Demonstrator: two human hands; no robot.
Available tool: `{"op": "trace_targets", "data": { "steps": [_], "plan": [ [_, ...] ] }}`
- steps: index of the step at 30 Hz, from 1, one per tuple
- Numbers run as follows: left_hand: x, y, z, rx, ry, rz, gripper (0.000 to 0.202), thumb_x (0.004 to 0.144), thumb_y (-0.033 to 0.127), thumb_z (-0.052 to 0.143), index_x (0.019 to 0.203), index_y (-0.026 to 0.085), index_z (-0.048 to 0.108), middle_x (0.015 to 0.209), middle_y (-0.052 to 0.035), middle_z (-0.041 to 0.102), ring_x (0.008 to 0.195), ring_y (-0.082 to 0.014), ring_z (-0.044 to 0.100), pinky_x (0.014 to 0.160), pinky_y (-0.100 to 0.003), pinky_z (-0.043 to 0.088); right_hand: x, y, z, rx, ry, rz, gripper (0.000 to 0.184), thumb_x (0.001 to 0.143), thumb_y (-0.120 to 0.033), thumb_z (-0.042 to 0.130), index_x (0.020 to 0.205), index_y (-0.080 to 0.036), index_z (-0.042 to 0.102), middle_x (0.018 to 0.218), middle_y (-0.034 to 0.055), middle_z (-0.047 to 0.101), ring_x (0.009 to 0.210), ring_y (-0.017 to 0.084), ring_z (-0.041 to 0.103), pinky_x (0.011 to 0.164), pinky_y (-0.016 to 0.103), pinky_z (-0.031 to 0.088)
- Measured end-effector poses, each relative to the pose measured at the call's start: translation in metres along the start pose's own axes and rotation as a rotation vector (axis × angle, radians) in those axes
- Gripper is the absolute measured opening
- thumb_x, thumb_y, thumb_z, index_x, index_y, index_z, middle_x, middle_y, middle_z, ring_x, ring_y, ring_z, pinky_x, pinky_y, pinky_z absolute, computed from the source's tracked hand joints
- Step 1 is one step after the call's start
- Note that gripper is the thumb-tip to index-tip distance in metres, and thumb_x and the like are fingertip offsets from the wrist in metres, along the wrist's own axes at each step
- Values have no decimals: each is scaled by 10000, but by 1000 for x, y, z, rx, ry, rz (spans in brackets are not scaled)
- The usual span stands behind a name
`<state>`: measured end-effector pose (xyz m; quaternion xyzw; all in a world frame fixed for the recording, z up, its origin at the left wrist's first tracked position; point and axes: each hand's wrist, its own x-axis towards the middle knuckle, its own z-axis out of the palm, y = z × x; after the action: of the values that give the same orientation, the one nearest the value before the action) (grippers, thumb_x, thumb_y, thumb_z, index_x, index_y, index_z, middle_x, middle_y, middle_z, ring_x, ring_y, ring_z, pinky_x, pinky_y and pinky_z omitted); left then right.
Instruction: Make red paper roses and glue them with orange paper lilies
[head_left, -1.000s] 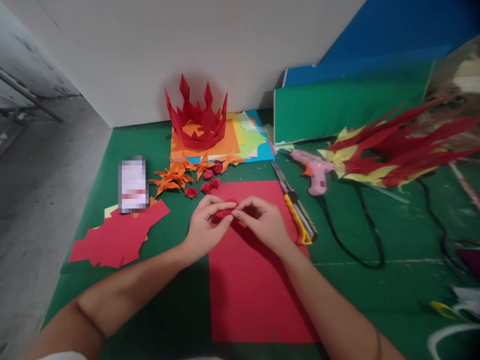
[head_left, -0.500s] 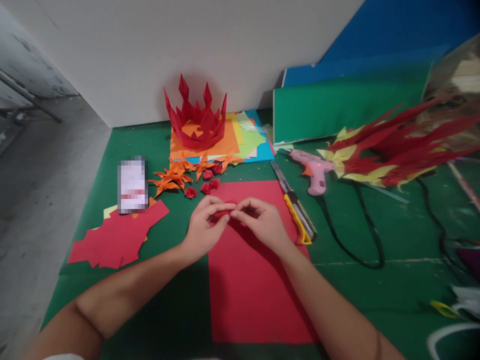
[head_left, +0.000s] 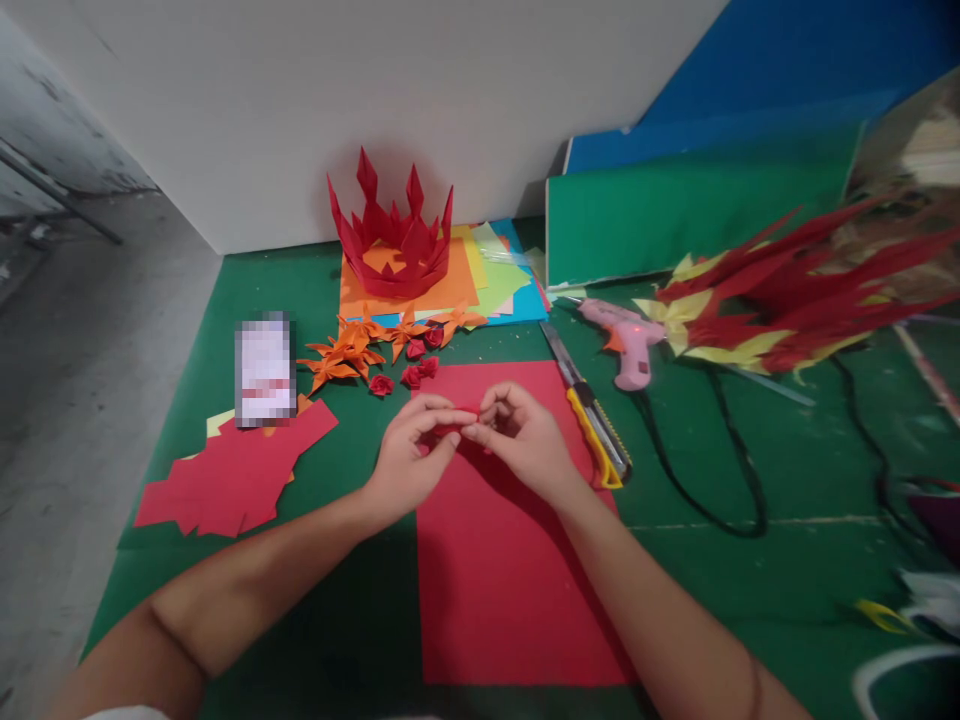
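My left hand (head_left: 409, 455) and my right hand (head_left: 525, 440) meet fingertip to fingertip over a large red paper sheet (head_left: 510, 580) on the green table mat (head_left: 750, 480). Between the fingers both hands pinch a small red paper piece (head_left: 453, 432), mostly hidden by the fingers. Small red paper roses (head_left: 411, 375) and orange paper flowers (head_left: 352, 352) lie just beyond my hands. A yellow utility knife (head_left: 592, 420) lies right of my right hand.
A red paper crown (head_left: 394, 240) stands on stacked coloured sheets (head_left: 495, 280) at the back. Red paper offcuts (head_left: 232, 475) and a blurred card (head_left: 264, 368) lie left. A pink glue gun (head_left: 626, 340) with black cord and a red-yellow paper piece (head_left: 787, 300) lie right.
My right hand's fingers have lifted and curled a little more over the small red piece. Both hands stay in the same place.
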<state>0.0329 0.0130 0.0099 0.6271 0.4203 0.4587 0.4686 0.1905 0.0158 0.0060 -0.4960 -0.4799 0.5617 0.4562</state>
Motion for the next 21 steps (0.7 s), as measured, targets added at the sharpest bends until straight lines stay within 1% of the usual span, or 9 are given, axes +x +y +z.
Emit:
{"op": "trace_targets", "data": {
  "steps": [4,8,15,21],
  "plan": [
    [0,-2,0,-73,29,-83,207,763,123,620,905,226,730,933,-48,578,866,-143,583,683,-238,494,0,-2,-1,28,-54,2,298,720,-379,721,828,-224,490,676,-50,527,564,91,485,516,236,379],
    [2,-4,-1,-144,52,-122,199,740,145,652,900,229,735,932,-40,574,903,-146,585,753,-261,507,0,-1,-1,67,-76,-8,289,752,-393,693,859,-225,484,675,-48,524,593,94,500,513,224,377],
    [2,-4,0,-196,52,-157,188,729,147,666,883,227,737,928,-41,580,907,-151,583,805,-290,501,-2,-1,2,43,-20,-50,337,749,-414,693,774,-230,413,692,-54,459,558,82,443,480,215,371],
    [1,-1,1,-145,69,-114,129,730,202,694,853,214,730,923,-47,582,917,-158,575,822,-298,489,-8,-4,5,-59,51,-100,344,771,-418,676,723,-225,395,695,-36,437,561,91,438,476,221,379]
  ]
}}
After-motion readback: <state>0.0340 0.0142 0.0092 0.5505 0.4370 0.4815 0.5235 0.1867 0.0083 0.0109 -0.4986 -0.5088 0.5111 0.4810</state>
